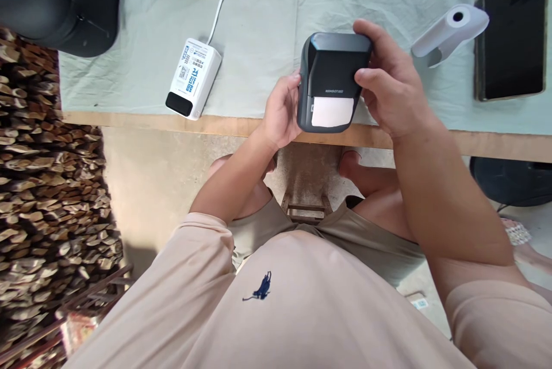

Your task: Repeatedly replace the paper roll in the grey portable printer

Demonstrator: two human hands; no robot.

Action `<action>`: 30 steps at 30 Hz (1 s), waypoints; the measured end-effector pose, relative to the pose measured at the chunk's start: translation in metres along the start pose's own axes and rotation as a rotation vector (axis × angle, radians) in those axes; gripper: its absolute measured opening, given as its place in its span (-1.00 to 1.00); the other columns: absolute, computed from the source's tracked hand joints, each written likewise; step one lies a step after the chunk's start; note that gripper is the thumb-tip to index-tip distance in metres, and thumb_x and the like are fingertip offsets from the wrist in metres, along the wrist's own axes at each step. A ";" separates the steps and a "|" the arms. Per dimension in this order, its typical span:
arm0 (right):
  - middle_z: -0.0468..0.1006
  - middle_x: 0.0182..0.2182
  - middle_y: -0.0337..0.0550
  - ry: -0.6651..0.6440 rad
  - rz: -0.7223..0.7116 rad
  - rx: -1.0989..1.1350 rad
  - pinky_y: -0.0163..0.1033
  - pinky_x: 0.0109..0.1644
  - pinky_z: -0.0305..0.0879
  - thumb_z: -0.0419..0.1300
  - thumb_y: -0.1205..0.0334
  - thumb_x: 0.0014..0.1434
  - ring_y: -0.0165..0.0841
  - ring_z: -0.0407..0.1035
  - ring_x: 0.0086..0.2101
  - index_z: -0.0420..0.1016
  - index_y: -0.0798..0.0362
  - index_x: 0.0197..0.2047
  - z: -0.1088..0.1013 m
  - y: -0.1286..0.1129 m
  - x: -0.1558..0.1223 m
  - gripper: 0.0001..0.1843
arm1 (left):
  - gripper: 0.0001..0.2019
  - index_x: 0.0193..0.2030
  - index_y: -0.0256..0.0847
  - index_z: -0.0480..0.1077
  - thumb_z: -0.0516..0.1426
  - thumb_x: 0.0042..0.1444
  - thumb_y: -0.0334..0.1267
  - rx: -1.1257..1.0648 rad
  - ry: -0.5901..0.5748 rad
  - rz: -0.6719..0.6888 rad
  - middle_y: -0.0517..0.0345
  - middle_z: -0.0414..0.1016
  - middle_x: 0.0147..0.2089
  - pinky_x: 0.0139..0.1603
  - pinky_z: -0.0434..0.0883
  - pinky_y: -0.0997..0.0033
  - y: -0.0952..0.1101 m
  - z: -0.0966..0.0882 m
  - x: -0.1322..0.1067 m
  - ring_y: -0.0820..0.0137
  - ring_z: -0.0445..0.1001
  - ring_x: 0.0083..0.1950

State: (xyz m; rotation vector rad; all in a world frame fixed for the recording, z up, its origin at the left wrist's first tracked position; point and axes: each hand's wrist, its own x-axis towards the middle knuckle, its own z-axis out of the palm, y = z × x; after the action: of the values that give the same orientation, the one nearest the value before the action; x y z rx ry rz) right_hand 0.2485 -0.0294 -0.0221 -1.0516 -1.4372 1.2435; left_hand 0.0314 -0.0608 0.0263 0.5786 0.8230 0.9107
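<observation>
Between my two hands I hold a dark label printer (336,70) near the table's front edge, its face turned up. A strip of blank white label paper (332,112) sticks out at its lower end. My left hand (282,107) is closed on the printer's left side, fingertips partly hidden behind it. My right hand (390,81) grips the right side, thumb on the front and a finger at the upper corner. To the left lies a white power bank (194,77) with a short white cable (219,7). Right of my right hand is a white handheld device (451,33) with a round dark hole.
A black-screened phone or tablet (511,41) lies at the right on the pale green tablecloth (259,7). A black case (90,1) stands at the upper left. Stacked firewood (47,185) fills the left side. Another person's foot (528,245) shows at the lower right.
</observation>
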 end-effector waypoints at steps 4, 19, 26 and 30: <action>0.68 0.29 -0.40 0.003 -0.006 0.063 0.22 0.42 0.62 0.54 -0.30 0.10 -0.02 0.61 0.22 0.56 -0.68 0.40 -0.001 0.002 0.000 -0.21 | -0.47 0.49 -0.09 0.44 -0.01 0.50 -0.03 -0.030 -0.013 -0.008 0.02 0.75 0.27 0.77 0.36 -0.19 0.004 0.004 -0.002 -0.04 0.07 0.87; 0.70 0.20 -0.29 -0.015 0.010 0.095 0.19 0.36 0.66 0.59 -0.38 0.04 -0.01 0.61 0.23 0.46 -0.59 0.52 0.000 0.000 -0.002 0.00 | -0.30 0.62 0.07 0.35 0.02 0.39 0.10 0.133 -0.012 -0.027 0.24 0.85 0.16 0.90 -0.05 -0.13 -0.002 -0.010 0.008 0.02 -0.49 0.92; 0.67 0.29 -0.36 -0.130 -0.066 0.076 0.12 0.22 0.72 0.71 -0.16 -0.07 -0.09 0.65 0.17 0.31 -0.74 0.59 -0.007 0.009 0.001 0.23 | -0.22 0.66 -0.08 0.30 0.03 0.38 0.14 0.088 -0.037 -0.041 0.18 0.82 0.25 0.92 -0.01 -0.10 -0.005 -0.010 0.014 0.00 -0.45 0.93; 0.70 0.19 -0.40 -0.185 -0.156 0.060 0.00 0.14 0.73 0.76 -0.09 -0.18 -0.17 0.66 0.15 0.22 -0.80 0.61 -0.011 0.013 0.004 0.39 | -0.30 0.64 -0.02 0.34 -0.15 0.54 0.17 0.008 0.010 -0.074 0.17 0.79 0.30 0.78 0.37 -0.07 0.002 0.000 0.009 0.01 -0.05 0.91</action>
State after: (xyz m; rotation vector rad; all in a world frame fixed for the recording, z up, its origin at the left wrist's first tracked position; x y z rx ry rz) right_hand 0.2587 -0.0222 -0.0339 -0.7849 -1.5802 1.2882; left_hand 0.0335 -0.0525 0.0246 0.5474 0.8517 0.8433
